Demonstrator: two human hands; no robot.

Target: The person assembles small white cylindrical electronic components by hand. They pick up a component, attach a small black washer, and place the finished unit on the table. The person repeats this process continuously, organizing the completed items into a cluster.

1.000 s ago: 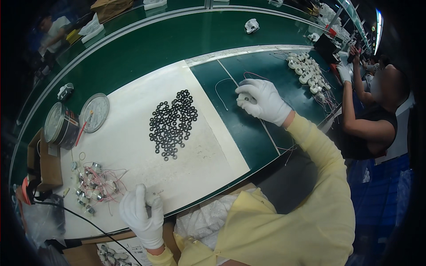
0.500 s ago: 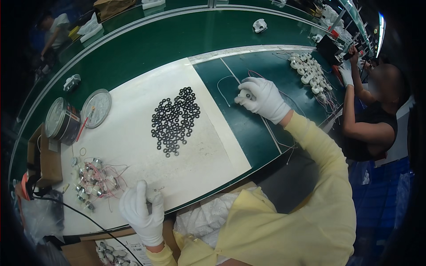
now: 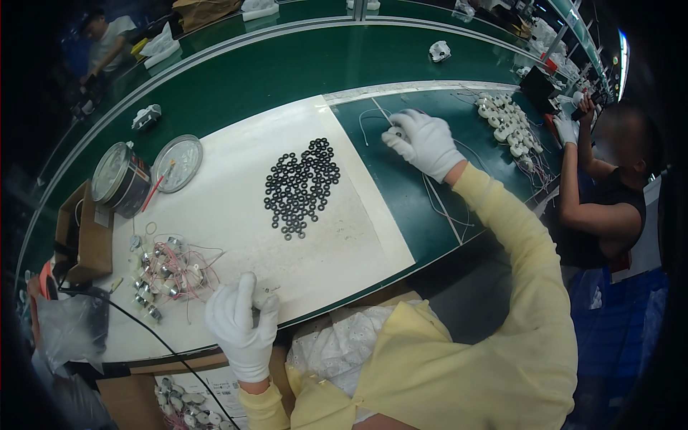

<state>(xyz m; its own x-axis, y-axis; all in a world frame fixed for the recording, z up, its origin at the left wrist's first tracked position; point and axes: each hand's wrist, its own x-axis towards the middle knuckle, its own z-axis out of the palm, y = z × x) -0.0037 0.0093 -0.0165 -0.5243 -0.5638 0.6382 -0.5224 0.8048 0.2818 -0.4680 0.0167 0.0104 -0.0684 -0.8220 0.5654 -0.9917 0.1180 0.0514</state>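
Observation:
My right hand (image 3: pixel 427 146), in a white glove, is over the green part of the table, its thumb and fingers pinched round a small round white motor (image 3: pixel 396 132). Most of this motor is hidden by the glove; thin pale wires trail near it across the green surface. At the table's near edge, my gloved left hand (image 3: pixel 242 328) stands with thumb and forefinger apart. Tiny bits by its fingertips are too small to name. Just left of it lies a heap of silver and white motors (image 3: pixel 168 269) with pink wires. Black rings (image 3: pixel 301 188) are spread on the white sheet.
At the left stand an open tin (image 3: pixel 122 179), its lid (image 3: pixel 178 165) with a red stick, and a cardboard box (image 3: pixel 93 240). White wired motors (image 3: pixel 509 129) are grouped at the far right, near a co-worker (image 3: pixel 602 193). A black cable (image 3: pixel 143 330) crosses the near left corner.
The view has shifted a little. My right hand has moved left over the green surface, still pinching the motor. My left hand keeps its place by the near edge.

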